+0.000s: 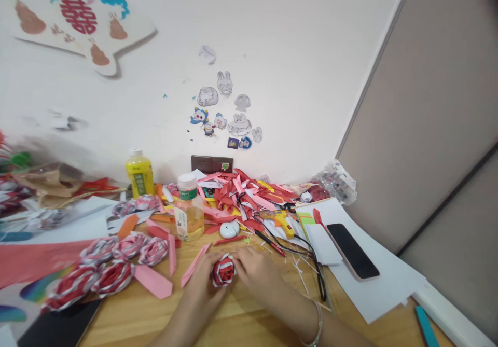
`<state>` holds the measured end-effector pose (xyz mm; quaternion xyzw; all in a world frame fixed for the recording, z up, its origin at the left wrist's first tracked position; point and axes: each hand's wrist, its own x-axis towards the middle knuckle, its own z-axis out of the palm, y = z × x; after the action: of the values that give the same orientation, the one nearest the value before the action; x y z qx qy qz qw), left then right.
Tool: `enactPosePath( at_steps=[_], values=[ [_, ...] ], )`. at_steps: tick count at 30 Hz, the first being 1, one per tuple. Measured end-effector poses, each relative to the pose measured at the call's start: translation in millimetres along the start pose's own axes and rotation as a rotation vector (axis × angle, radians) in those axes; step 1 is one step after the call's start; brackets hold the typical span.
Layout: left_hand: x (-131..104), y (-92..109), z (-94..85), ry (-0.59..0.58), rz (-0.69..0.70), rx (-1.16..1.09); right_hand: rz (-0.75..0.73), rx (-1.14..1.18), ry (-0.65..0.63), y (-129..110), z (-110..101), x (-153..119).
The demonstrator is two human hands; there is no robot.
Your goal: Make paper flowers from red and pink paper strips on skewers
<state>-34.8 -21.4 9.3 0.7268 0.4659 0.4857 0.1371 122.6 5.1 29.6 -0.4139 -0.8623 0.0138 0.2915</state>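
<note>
Between my two hands is a small red and white paper rose [223,272], its spiral top facing me. My left hand [206,279] wraps around its left side. From the right, my right hand [254,274] pinches the rose's edge with bent fingers; the fingertips are partly hidden. Left of my hands lie finished-looking rolled roses, pink and white ones [153,251] behind red and white ones [113,279]. Folded pink paper strips [153,281] rest beside my left hand.
Behind my hands stand a clear drink bottle [189,212] and a yellow bottle [140,173]. A heap of folded paper strips [233,194] lines the wall. A yellow glue gun [284,224] with a black cord, an earbud case [229,229] and a phone [353,251] lie to the right.
</note>
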Motion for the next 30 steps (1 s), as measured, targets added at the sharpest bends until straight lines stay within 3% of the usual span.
enactPosePath(
  at_steps=[10,22,30],
  values=[
    [2,3,-0.7,0.018,-0.004,-0.017,-0.051,0.010,0.066,10,8,-2],
    [-1,-3,1.3,0.037,0.007,0.008,-0.063,-0.111,0.085,-3,-6,2],
    [0,1,0.2,0.025,0.006,0.019,-0.025,-0.002,0.104,-3,-3,0]
  ],
)
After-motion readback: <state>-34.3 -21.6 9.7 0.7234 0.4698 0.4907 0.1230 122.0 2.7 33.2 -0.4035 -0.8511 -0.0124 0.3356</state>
